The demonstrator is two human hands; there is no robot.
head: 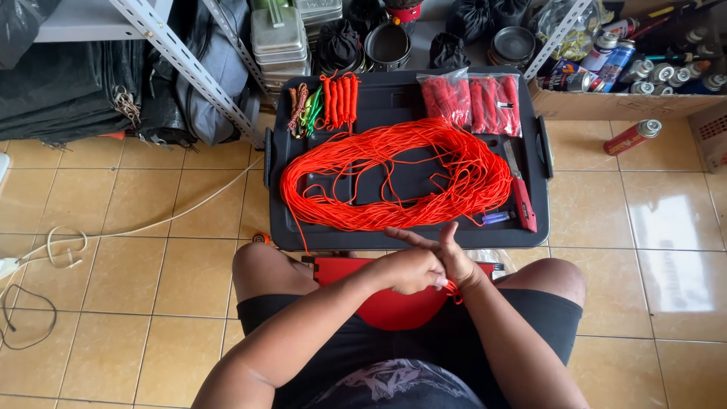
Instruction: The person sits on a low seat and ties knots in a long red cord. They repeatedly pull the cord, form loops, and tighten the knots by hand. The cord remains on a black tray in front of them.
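Left hand (409, 270) closing over orange cord (453, 288), wrapping it round open right hand (447, 254). Finished bundles (341, 98) lying on black lid (303, 227); large loose coil (394, 178) remaining unwound.

orange cord (394, 170), black lid (405, 182), tan tiles (136, 227)

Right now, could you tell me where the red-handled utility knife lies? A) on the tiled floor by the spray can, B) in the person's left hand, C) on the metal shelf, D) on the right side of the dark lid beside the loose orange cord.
D: the utility knife lies on the dark lid, right of the orange cord.
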